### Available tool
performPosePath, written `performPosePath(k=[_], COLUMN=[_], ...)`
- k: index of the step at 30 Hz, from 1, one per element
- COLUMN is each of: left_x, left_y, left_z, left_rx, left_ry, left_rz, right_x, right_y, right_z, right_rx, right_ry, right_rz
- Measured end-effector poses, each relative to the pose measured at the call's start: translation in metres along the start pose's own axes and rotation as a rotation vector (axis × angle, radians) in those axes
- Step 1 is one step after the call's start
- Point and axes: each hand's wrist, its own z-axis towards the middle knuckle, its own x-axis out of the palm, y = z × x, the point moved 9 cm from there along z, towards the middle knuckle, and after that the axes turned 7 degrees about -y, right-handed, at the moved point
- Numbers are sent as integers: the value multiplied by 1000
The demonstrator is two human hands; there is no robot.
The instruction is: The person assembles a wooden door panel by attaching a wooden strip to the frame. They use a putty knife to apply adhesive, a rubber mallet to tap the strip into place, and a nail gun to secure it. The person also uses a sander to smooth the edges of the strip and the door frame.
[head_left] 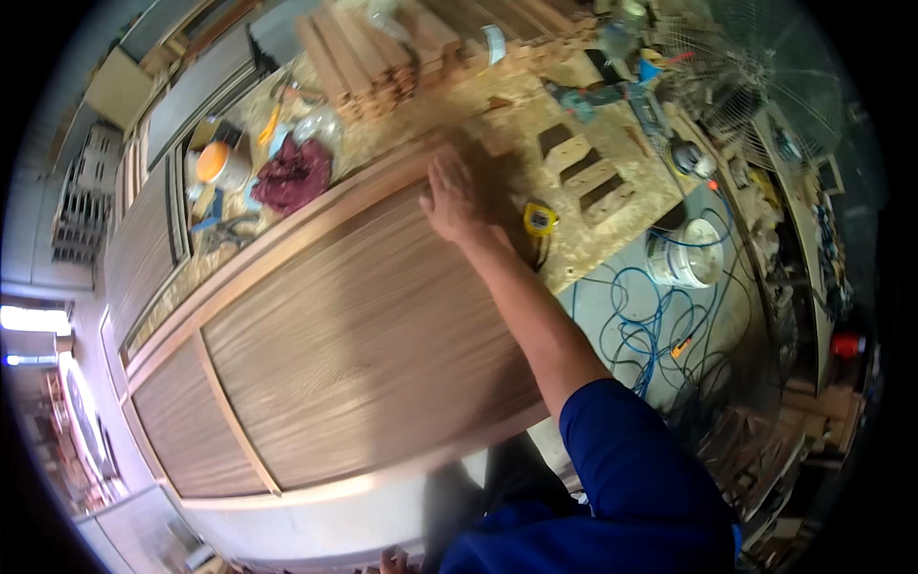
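A large framed wooden panel, like a cabinet door, lies across the workbench. Its long far rail runs up to the corner where my right hand rests, fingers stretched out and thumb apart. My right arm in a blue sleeve reaches over the panel. My left hand shows only in small part at the lower edge, below the panel; what its fingers do is unclear. Beside my right wrist, a yellow tape measure sits on the bench.
Wood strips are stacked at the back. A maroon cloth and an orange-topped tub stand left. Right are slotted wood blocks, a power tool, a wire fan, a white bucket and blue hose on the floor.
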Motion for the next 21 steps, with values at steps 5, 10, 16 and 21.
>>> performPosePath(k=[5, 10, 16, 21], left_x=[5, -95, -149, -194], left_y=[-46, -314, -671, -952], left_z=[68, 82, 25, -258], left_rx=[234, 779, 1089, 2048], left_ry=[103, 59, 213, 26], left_rz=[-264, 40, -461, -587], right_x=[-44, -156, -273, -354], right_y=[-1, -14, -94, -114], right_z=[-39, -233, -660, -791], right_rx=[66, 196, 854, 1409], right_ry=[362, -130, -66, 199], right_rz=[72, 643, 384, 356])
